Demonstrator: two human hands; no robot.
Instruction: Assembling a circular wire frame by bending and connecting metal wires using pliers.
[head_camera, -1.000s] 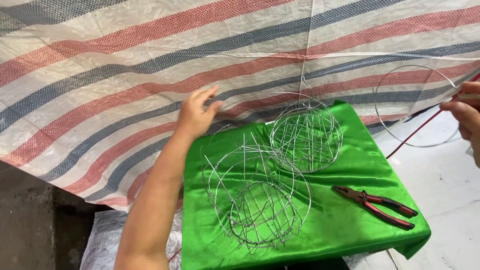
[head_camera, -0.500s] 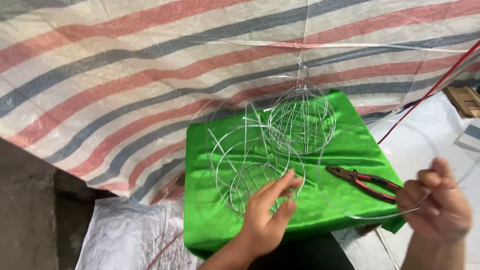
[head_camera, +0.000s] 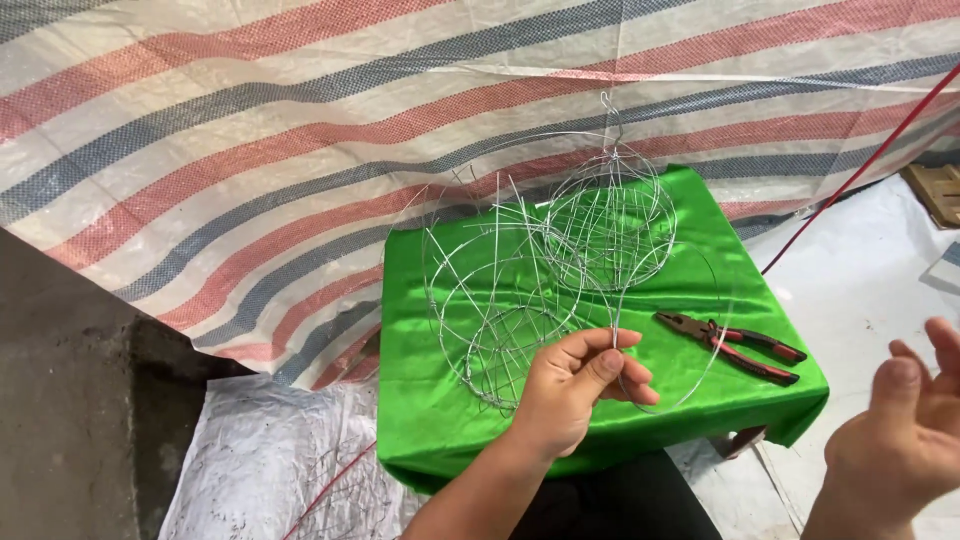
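Head view:
Left hand (head_camera: 575, 385): raised from bottom centre, forearm angled up-right, palm toward camera, fingers curled, thumb and fingertips pinched on thin wire ring (head_camera: 690, 330).
Wire ring: large single loop, held upright-ish over right half of green cloth (head_camera: 430, 420), lower arc just right of left hand.
Right hand (head_camera: 900, 440): bottom right corner, off the cloth, fingers spread and loosely bent, empty, touching nothing.
Wire frames (head_camera: 540, 270): tangle of round wire cages lying on green cloth, one ball-shaped cage (head_camera: 610, 215) at back with hook on top.
Pliers (head_camera: 730, 345): red-and-black handles, flat on cloth, right of left hand, near ring's lower arc.
Striped tarp (head_camera: 250, 150): red, blue, white, behind cloth.
Red cord (head_camera: 850, 175): slanting at upper right.
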